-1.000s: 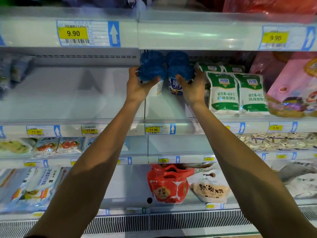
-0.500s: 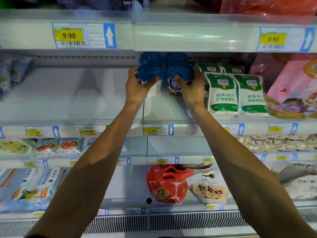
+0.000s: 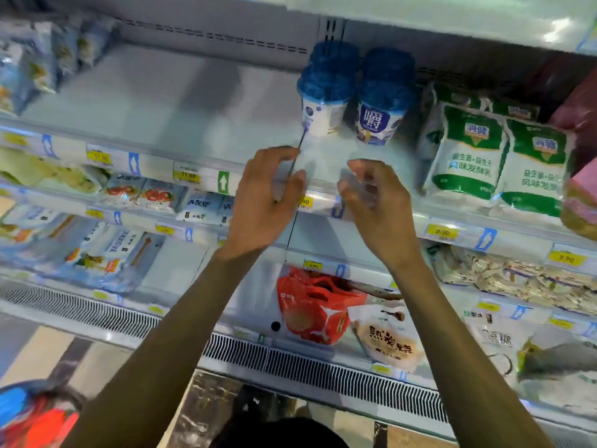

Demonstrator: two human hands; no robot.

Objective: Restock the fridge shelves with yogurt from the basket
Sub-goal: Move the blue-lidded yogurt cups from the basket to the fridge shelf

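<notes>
Two yogurt cups with blue lids stand side by side on the white fridge shelf (image 3: 181, 101): the left cup (image 3: 324, 101) and the right cup (image 3: 381, 114), each with another blue-lidded cup behind it. My left hand (image 3: 265, 198) and my right hand (image 3: 374, 202) hover in front of the shelf edge, below the cups and apart from them. Both hands hold nothing, with fingers loosely curled. The basket (image 3: 32, 415) shows as a blurred blue and red shape at the bottom left, on the floor.
Green-and-white milk pouches (image 3: 497, 160) stand right of the cups, with pink packs (image 3: 581, 189) further right. Lower shelves carry flat packets (image 3: 135, 195), a red bag (image 3: 310, 305) and a white bag (image 3: 387, 337). A vent grille (image 3: 323, 363) runs along the fridge base.
Both hands have let go of the blue-lidded cups and drawn back and down from the shelf. The cups now stand alone. The view has tilted down, showing the floor and the basket.
</notes>
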